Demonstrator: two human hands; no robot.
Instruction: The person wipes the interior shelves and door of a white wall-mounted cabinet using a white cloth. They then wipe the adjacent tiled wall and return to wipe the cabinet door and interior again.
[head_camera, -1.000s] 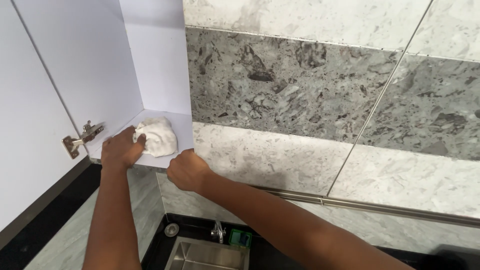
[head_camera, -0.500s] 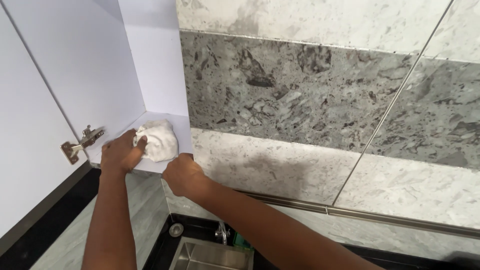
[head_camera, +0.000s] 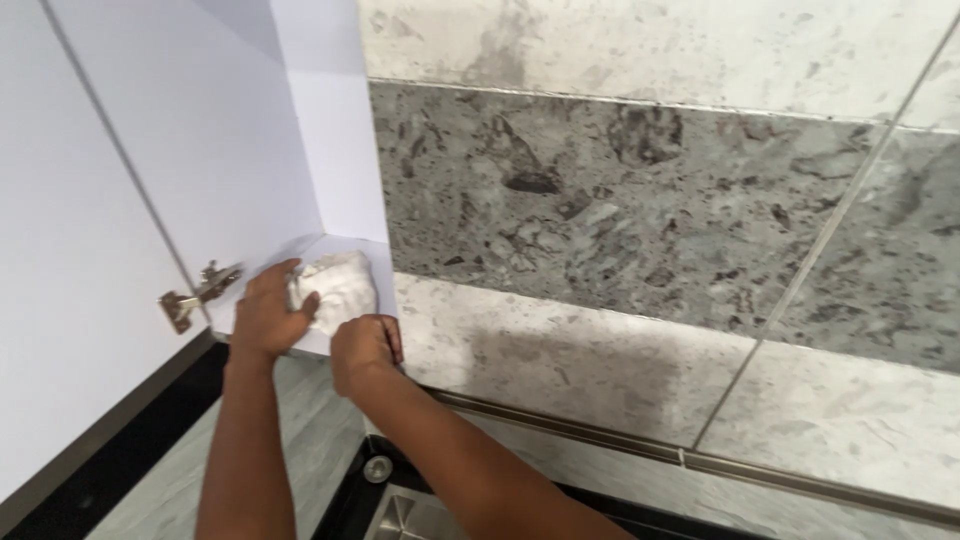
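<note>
Near the sink (head_camera: 405, 515) below, right hand (head_camera: 362, 350) curls closed on the cabinet shelf (head_camera: 345, 248) front edge to steady, left hand (head_camera: 268, 315) presses the crumpled white cloth (head_camera: 335, 288) flat there; best keep firm even pressure into the far corner, clear of hinge (head_camera: 195, 292).

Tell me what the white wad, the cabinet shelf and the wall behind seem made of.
The white cloth under the left hand looks like soft fabric: crumpled, with folds. The cabinet shelf looks like smooth matte white laminate board, probably. The wall tiles look like polished grey stone or stone-look ceramic: mottled veining, straight grout lines.
</note>
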